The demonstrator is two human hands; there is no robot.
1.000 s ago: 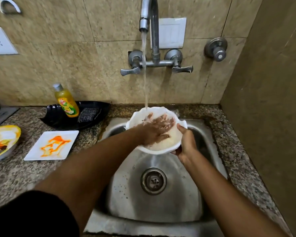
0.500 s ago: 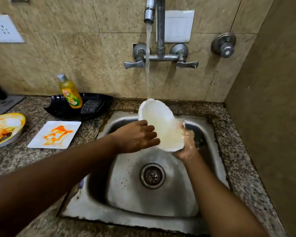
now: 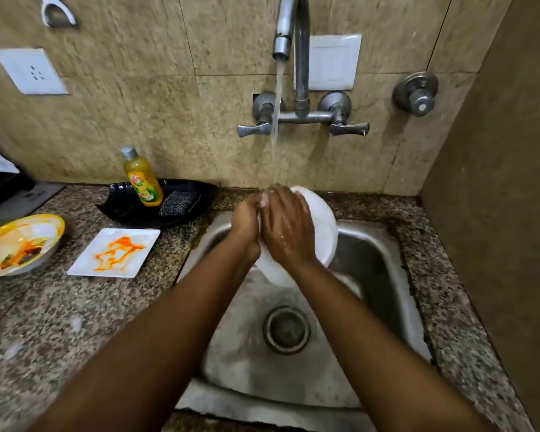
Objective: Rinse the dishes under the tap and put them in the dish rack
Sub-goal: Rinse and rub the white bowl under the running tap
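A white bowl [image 3: 323,232] stands tilted on edge over the steel sink [image 3: 384,275], its rounded back turned toward me. Water falls from the tap [image 3: 282,45] onto its top rim and my fingers. My left hand [image 3: 245,227] grips the bowl's left edge. Pressed against the bowl's back is my wet right hand [image 3: 286,230], fingers spread, so much of the bowl is hidden. A white square plate [image 3: 114,252] smeared with orange sauce and a dirty yellow bowl [image 3: 19,244] lie on the counter to the left. No dish rack is in view.
A black tray [image 3: 128,208] behind the square plate holds a yellow soap bottle [image 3: 142,179] and a scrub pad [image 3: 178,202]. The drain [image 3: 286,330] sits low in the basin. A side wall [image 3: 496,213] closes the right. Tap handles [image 3: 348,127] jut from the back wall.
The bowl has turned from face-up to on edge with its back toward me. My right hand moved from under its rim onto its back; my left hand went from inside it to its left edge.
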